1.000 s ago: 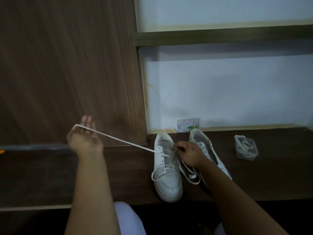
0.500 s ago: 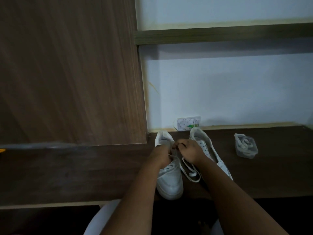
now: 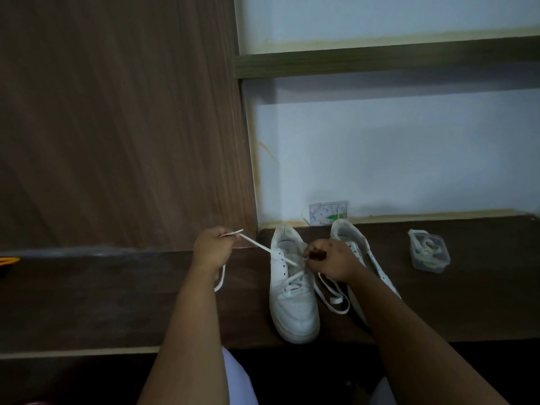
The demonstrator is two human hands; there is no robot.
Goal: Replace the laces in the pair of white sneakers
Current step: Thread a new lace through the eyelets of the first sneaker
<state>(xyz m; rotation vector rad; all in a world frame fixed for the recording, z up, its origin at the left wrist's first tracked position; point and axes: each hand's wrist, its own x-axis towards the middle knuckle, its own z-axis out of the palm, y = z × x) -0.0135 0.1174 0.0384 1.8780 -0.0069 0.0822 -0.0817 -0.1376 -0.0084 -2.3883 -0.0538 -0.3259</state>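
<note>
The dark brown wooden bench (image 3: 87, 302) is serving as the work surface, running along under the pale blue wall (image 3: 380, 156) and the tall wood-grain panel (image 3: 117, 112); the 2 shoes are sitting on it with toes pointing back toward the person, likely so the eyelets are facing the hands. The left-hand white leather sneaker (image 3: 292, 290) is standing upright with its lower rows crossed and laced; the second white sneaker (image 3: 363, 258) is lying just beside it, partly hidden behind the right forearm. The left hand (image 3: 211, 248) is closing in a pinch on the flat white lace (image 3: 264, 249), drawing it taut and away to the left, presumably to take slack through an eyelet; the spare length is looping down below that wrist. The right hand (image 3: 331, 260) is curling tight over the sneaker's tongue, seemingly steadying the shoe and gripping the lace's other run, though exactly what its fingers are holding I cannot tell. A loose loop of white lace (image 3: 333, 299) is trailing between the 2 shoes. Well apart on the right, a small clear plastic tub (image 3: 428, 254) is holding a coiled lace, probably kept within reach.
</note>
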